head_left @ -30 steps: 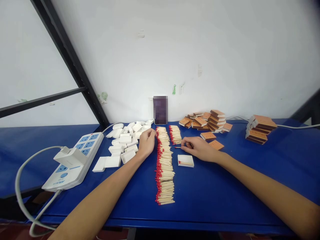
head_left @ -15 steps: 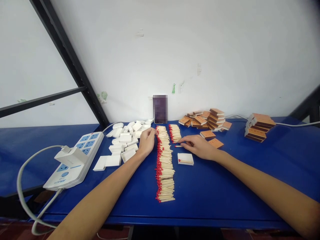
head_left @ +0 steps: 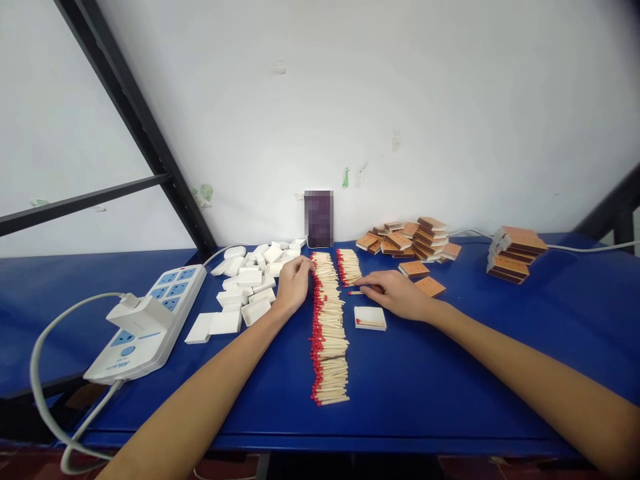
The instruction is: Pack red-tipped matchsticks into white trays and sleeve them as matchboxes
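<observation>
Right of the long match row (head_left: 330,333), our right hand (head_left: 395,293) curls at a loose match (head_left: 354,293); can't tell if we're pinching it. Our left hand (head_left: 295,280) sits at the row's left edge, grip unclear too. White tray (head_left: 373,313) is right of the row.

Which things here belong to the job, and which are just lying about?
Likely the job:
match rows
loose match by right hand
lone white tray
white tray pile
orange boxes

Likely just lying about:
power strip
charger
white cable
dark rectangle, blurred
</observation>
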Action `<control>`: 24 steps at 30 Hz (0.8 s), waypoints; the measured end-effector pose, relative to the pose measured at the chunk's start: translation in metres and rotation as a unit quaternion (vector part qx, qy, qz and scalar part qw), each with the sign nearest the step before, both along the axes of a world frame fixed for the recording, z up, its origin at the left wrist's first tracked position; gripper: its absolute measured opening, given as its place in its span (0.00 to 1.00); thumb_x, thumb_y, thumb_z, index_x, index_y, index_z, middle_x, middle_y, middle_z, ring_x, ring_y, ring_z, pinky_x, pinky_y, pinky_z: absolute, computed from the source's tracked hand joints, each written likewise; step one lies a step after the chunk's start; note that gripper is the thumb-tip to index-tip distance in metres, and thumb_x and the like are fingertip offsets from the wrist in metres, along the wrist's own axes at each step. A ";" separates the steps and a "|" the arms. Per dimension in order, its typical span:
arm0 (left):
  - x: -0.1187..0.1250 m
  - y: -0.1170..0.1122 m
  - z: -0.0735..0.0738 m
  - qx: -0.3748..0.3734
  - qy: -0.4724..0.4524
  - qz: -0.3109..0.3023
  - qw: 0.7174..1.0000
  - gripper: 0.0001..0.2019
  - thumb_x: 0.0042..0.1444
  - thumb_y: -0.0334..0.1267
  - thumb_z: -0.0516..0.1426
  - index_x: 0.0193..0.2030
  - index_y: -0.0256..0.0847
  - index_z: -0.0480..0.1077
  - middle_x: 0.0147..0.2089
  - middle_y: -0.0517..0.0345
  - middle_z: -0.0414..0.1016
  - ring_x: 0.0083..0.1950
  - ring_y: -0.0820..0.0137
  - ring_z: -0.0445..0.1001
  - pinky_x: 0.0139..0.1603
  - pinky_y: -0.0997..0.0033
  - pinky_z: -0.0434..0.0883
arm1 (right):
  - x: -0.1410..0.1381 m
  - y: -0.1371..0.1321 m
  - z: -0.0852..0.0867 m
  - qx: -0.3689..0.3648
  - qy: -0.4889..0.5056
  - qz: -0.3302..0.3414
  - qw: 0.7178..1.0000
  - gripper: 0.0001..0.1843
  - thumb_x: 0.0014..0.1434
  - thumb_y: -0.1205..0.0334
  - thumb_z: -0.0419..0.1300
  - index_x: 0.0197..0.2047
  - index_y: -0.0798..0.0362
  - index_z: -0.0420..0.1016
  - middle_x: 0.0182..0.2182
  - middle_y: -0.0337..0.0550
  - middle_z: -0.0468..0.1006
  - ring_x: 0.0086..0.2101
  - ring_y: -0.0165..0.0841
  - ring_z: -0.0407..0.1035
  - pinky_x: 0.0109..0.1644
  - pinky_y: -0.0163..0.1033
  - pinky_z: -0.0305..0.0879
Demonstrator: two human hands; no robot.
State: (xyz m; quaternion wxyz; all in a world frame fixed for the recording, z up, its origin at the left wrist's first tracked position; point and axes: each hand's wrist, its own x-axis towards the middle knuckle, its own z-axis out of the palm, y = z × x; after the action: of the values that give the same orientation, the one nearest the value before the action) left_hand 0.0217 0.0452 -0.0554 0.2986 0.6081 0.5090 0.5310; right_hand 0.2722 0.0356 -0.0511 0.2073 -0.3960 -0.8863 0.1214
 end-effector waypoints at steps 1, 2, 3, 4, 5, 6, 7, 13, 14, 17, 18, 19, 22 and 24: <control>0.000 0.000 0.000 0.000 -0.001 -0.001 1.000 0.11 0.54 0.38 0.49 0.25 0.38 0.67 0.21 0.63 0.60 0.26 0.73 0.60 0.27 0.74 0.57 | 0.000 0.000 0.000 -0.002 0.002 -0.002 1.000 0.18 0.65 0.54 0.53 0.51 0.47 0.79 0.39 0.45 0.83 0.37 0.38 0.74 0.41 0.40 0.66; 0.000 0.000 0.000 -0.001 -0.001 -0.003 1.000 0.11 0.54 0.38 0.49 0.25 0.38 0.67 0.21 0.64 0.59 0.26 0.74 0.60 0.27 0.74 0.57 | 0.000 0.000 0.000 -0.004 0.005 -0.003 1.000 0.18 0.65 0.54 0.53 0.51 0.47 0.79 0.38 0.45 0.83 0.35 0.38 0.74 0.39 0.39 0.66; 0.000 0.000 0.000 -0.002 -0.002 -0.006 1.000 0.11 0.54 0.38 0.49 0.25 0.38 0.67 0.21 0.64 0.59 0.26 0.74 0.59 0.27 0.74 0.56 | 0.000 0.000 0.000 -0.007 0.010 -0.004 1.000 0.18 0.65 0.54 0.53 0.51 0.48 0.79 0.37 0.45 0.83 0.34 0.37 0.73 0.38 0.39 0.65; 0.000 0.000 0.001 -0.003 -0.002 -0.009 1.000 0.11 0.54 0.38 0.49 0.25 0.38 0.66 0.21 0.64 0.59 0.26 0.74 0.58 0.27 0.74 0.56 | 0.000 0.000 0.000 -0.009 0.014 -0.004 1.000 0.18 0.65 0.54 0.53 0.50 0.49 0.80 0.36 0.46 0.82 0.33 0.37 0.73 0.37 0.39 0.65; 0.000 0.000 0.001 -0.004 -0.003 -0.012 1.000 0.11 0.54 0.38 0.49 0.25 0.38 0.66 0.21 0.64 0.58 0.25 0.74 0.58 0.27 0.74 0.55 | 0.000 -0.001 0.001 -0.010 0.020 -0.002 1.000 0.18 0.65 0.53 0.53 0.49 0.49 0.80 0.34 0.45 0.82 0.32 0.36 0.72 0.36 0.38 0.64; 0.000 0.000 0.001 -0.005 -0.004 -0.015 1.000 0.11 0.54 0.38 0.49 0.25 0.38 0.66 0.21 0.65 0.57 0.25 0.75 0.57 0.27 0.74 0.55 | 0.000 -0.001 0.001 -0.012 0.024 0.000 1.000 0.18 0.65 0.53 0.53 0.47 0.50 0.81 0.32 0.45 0.82 0.31 0.35 0.71 0.35 0.38 0.63; 0.000 -0.001 0.001 -0.005 -0.005 -0.018 1.000 0.11 0.54 0.38 0.49 0.25 0.38 0.66 0.21 0.65 0.57 0.25 0.75 0.56 0.27 0.74 0.54 | 0.000 -0.002 0.002 -0.014 0.028 0.002 1.000 0.18 0.65 0.53 0.53 0.45 0.51 0.81 0.30 0.45 0.81 0.29 0.34 0.70 0.33 0.37 0.62; 0.001 -0.003 0.002 0.008 -0.007 -0.041 0.999 0.11 0.55 0.38 0.50 0.25 0.38 0.65 0.21 0.65 0.55 0.25 0.75 0.55 0.27 0.73 0.53 | -0.001 -0.004 0.004 -0.037 0.041 0.002 0.998 0.17 0.65 0.53 0.52 0.39 0.52 0.80 0.23 0.40 0.75 0.24 0.30 0.63 0.28 0.35 0.54; 0.001 -0.004 0.002 0.009 -0.009 -0.048 0.999 0.11 0.56 0.38 0.50 0.24 0.38 0.65 0.21 0.65 0.55 0.25 0.75 0.54 0.27 0.73 0.53 | -0.001 -0.004 0.003 -0.037 0.045 0.001 0.998 0.17 0.65 0.53 0.52 0.40 0.52 0.80 0.24 0.40 0.75 0.24 0.30 0.63 0.28 0.35 0.54; 0.000 -0.005 0.002 0.012 -0.011 -0.064 0.998 0.14 0.57 0.40 0.50 0.22 0.38 0.65 0.21 0.64 0.56 0.25 0.75 0.55 0.27 0.72 0.53 | -0.001 -0.003 0.001 -0.031 0.051 -0.006 0.998 0.16 0.65 0.54 0.52 0.44 0.52 0.79 0.26 0.40 0.76 0.25 0.30 0.64 0.29 0.35 0.55; 0.000 -0.005 0.002 0.017 -0.008 -0.068 0.998 0.16 0.57 0.41 0.50 0.21 0.38 0.65 0.21 0.64 0.56 0.25 0.75 0.55 0.28 0.72 0.54 | 0.000 -0.003 0.001 -0.028 0.049 -0.011 0.998 0.16 0.65 0.54 0.53 0.45 0.52 0.79 0.25 0.39 0.75 0.24 0.30 0.64 0.29 0.35 0.55; 0.000 -0.005 0.002 0.021 -0.003 -0.072 0.997 0.16 0.58 0.41 0.50 0.21 0.38 0.65 0.20 0.64 0.57 0.25 0.75 0.56 0.28 0.72 0.54 | 0.000 -0.003 0.001 -0.026 0.046 -0.015 0.998 0.16 0.65 0.54 0.53 0.46 0.52 0.78 0.24 0.38 0.74 0.24 0.30 0.63 0.29 0.35 0.55; 0.000 -0.005 0.003 0.028 0.013 -0.082 0.996 0.17 0.57 0.40 0.50 0.20 0.37 0.66 0.20 0.63 0.59 0.26 0.74 0.59 0.30 0.72 0.56 | 0.000 -0.004 0.004 -0.023 0.029 -0.022 0.999 0.17 0.65 0.55 0.53 0.48 0.52 0.78 0.21 0.36 0.72 0.22 0.30 0.62 0.28 0.35 0.55; 0.000 -0.005 0.003 0.024 0.017 -0.082 0.996 0.16 0.57 0.39 0.50 0.20 0.37 0.67 0.20 0.63 0.60 0.26 0.74 0.60 0.30 0.71 0.57 | 0.001 -0.003 0.006 -0.018 0.013 -0.015 1.000 0.17 0.66 0.56 0.52 0.50 0.52 0.77 0.24 0.38 0.76 0.24 0.31 0.65 0.29 0.36 0.57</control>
State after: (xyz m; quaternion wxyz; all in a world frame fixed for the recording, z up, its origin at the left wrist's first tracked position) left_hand 0.0214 0.0398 -0.0522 0.3180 0.6639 0.4489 0.5065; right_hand 0.2731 0.0322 -0.0449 0.2131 -0.4117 -0.8750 0.1392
